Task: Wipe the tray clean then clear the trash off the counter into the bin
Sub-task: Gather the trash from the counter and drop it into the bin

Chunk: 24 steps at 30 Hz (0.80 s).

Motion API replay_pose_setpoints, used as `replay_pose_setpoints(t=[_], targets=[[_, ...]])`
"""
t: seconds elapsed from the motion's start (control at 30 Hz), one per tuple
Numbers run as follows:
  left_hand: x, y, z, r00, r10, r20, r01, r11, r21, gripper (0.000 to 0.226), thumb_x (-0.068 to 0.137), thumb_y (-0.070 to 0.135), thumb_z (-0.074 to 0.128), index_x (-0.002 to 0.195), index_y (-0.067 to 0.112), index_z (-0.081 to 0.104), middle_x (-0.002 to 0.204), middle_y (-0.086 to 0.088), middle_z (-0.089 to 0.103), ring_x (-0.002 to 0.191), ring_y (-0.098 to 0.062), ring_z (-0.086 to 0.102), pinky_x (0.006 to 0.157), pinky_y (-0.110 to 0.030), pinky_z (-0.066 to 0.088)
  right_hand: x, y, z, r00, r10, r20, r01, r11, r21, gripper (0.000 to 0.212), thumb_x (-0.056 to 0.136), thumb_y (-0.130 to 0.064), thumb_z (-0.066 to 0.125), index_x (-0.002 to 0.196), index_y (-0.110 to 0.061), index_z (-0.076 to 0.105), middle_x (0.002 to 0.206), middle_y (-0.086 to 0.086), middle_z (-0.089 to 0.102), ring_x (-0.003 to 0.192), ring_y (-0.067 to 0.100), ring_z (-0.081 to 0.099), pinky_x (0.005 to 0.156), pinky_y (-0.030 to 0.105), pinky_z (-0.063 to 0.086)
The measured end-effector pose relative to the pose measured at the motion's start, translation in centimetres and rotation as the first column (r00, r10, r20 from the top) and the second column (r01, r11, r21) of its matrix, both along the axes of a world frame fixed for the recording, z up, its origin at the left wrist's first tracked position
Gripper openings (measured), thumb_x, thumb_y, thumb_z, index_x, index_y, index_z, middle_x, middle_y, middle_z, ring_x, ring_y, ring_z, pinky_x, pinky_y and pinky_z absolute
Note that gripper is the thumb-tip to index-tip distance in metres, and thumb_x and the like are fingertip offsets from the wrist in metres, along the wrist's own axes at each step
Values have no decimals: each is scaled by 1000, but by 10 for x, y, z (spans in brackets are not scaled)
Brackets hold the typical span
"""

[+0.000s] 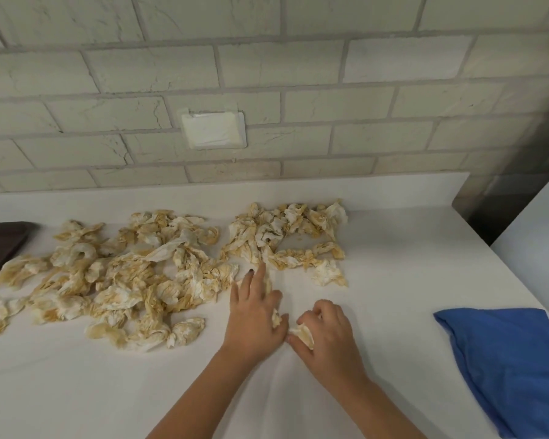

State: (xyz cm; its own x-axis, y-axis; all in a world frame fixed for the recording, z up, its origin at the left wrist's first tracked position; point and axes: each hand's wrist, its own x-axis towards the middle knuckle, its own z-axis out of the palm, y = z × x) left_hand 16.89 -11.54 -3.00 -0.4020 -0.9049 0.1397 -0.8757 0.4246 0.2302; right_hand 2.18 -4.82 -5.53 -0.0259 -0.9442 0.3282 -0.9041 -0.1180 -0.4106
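Your hands gather stained paper scraps on the white worktop.

The soiled paper scraps [133,280] lie in a wide heap from the worktop's [76,391] centre out to 9 o'clock, with a second, smaller cluster [286,236] at about 12 o'clock from your hands. Your right hand [327,331] is curled around one crumpled scrap [303,334], pinching it against the surface. Your left hand [254,315] lies flat with fingers spread, a bit of scrap [276,318] showing under its thumb side; the fingertips reach toward the near edge of the heap. The two hands almost touch. The dark brown tray [0,245] sits at the far 9 o'clock edge, partly out of view, scraps just beside it. A blue cloth [514,362] lies at 3 o'clock.
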Motion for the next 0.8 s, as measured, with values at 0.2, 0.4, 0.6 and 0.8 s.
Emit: replay_pose_setpoints(t=[0.2,0.4,0.6,0.8], targets=[[6,6,-4,988,-74,-135,76,997,10,24,77,36,52,89,18,61,92,2,60,83,-21,58,71,-35,51,-4,5,-2,984,77,161,-61,993,-100,16,76,-18,66,84,-27,56,87,-14,52,78,8,51,69,22,42],[5,27,-3,981,22,-194,-10,998,64,57,75,18,61,129,8,50,108,-6,58,98,-26,56,83,-31,47,-45,-43,34,920,-320,227,280,940,194,63,86,-20,64,142,-17,36,135,7,42,107,28,57,85,31,47],[5,35,1,980,124,-157,-97,981,166,33,79,24,55,105,4,59,119,-11,44,105,-30,51,84,-31,47,-43,-58,33,964,-267,21,243,904,351,52,86,-40,64,132,-19,51,130,6,51,114,26,52,91,33,44],[13,53,-8,988,69,-135,-69,998,0,17,77,21,62,83,5,62,81,-8,54,75,-28,54,59,-36,45,-28,-7,30,949,-314,6,300,912,281,35,85,-41,61,109,-15,67,105,5,60,95,25,60,72,28,43]])
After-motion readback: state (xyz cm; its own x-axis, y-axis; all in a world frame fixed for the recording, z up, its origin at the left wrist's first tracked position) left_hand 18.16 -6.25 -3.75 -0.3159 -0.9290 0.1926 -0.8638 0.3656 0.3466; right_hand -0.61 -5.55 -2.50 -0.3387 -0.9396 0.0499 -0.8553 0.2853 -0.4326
